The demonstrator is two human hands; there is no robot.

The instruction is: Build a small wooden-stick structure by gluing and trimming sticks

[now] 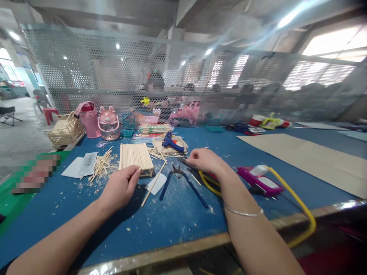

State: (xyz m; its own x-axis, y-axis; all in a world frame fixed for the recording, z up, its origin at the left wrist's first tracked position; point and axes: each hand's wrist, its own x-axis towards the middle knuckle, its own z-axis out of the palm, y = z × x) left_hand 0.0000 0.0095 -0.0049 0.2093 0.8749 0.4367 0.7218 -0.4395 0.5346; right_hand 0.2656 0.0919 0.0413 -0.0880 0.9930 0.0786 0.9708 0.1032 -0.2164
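My left hand [122, 187] is closed in a pinch at the front edge of a small rack of pale wooden sticks [136, 154] laid side by side. Whether its fingertips grip the rack or a small piece is unclear. My right hand [208, 160] is closed beside a dark, pointed tool [189, 163]; what its fingers hold is hard to make out. Between the hands lie blue-handled pliers [177, 172], spread apart, and a long loose stick [154, 184] across a white paper piece [157, 185]. Behind them a blue glue gun [172, 143] rests on a stick frame [157, 145].
Loose sticks [103, 162] and crumbs lie left of the rack. Pink bottles [90, 120] and a stick-built basket [67, 130] stand at the back left. On the right are a purple device [259, 181], a yellow cable [296, 202] and brown board [304, 156]. A perforated screen [114, 72] stands behind.
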